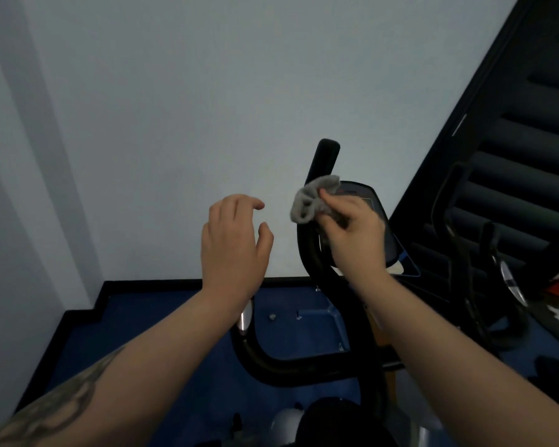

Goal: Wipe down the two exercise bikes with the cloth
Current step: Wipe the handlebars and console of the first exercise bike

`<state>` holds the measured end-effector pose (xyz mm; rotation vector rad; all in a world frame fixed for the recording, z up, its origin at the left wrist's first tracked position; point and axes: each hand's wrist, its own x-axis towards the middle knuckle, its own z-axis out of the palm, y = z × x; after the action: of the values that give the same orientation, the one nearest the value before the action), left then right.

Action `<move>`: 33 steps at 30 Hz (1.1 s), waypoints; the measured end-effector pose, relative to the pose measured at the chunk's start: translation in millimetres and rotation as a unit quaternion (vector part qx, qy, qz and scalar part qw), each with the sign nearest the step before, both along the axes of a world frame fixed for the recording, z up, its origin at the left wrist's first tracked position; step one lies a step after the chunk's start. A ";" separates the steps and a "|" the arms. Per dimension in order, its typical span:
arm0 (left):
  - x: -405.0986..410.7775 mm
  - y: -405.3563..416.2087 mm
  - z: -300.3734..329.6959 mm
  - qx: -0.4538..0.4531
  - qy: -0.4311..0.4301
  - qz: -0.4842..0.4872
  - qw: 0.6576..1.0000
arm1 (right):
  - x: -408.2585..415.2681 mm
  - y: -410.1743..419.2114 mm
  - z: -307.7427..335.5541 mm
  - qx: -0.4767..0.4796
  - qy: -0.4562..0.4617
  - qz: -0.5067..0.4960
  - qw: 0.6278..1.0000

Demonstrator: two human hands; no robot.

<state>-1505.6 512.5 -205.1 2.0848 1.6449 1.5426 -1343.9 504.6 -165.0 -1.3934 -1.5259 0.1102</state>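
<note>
Head view: the cloth (pixel 313 199), grey and crumpled into a loose wad, sits just right of frame centre. The right hand (pixel 352 230) pinches it with curled fingers against the black handlebar (pixel 326 156) of the near exercise bike (pixel 307 356). The left hand (pixel 236 246) hovers beside it, fingers relaxed, apart, holding nothing. A second bike (pixel 484 285) stands at the right edge.

We are in a small exercise room or home gym. An exercise bike (pixel 307 317) with black handlebars (pixel 327 156) and a display console (pixel 373 201) stands against a plain pale wall (pixel 175 91), on a blue floor (pixel 142 333) edged in black. A second bike (pixel 484 285) stands to the right, beside a dark staircase (pixel 530 124).
</note>
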 end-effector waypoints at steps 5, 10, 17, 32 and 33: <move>0.1 -0.1 0.4 -0.005 -0.001 0.004 1.000 | -1.4 14.9 39.3 0.090 -0.078 -0.033 0.992; -0.1 -1.8 0.0 -0.007 0.005 0.004 1.000 | -22.4 5.7 5.1 -0.024 -0.252 -0.029 0.967; 0.0 -0.5 1.8 -0.008 0.000 0.005 1.000 | -12.6 19.5 47.7 0.038 -0.292 -0.009 0.956; -1.6 -1.9 1.9 0.003 -0.019 -0.010 1.000 | -6.0 25.2 45.1 0.101 -0.273 -0.022 0.956; -1.5 -1.9 1.5 0.004 -0.018 -0.011 1.000 | -8.7 24.9 36.7 0.102 -0.276 -0.023 0.955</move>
<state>-1507.1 510.6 -203.6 2.0598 1.6021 1.5723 -1352.6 529.4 -128.3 -1.3533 -1.8917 -0.4920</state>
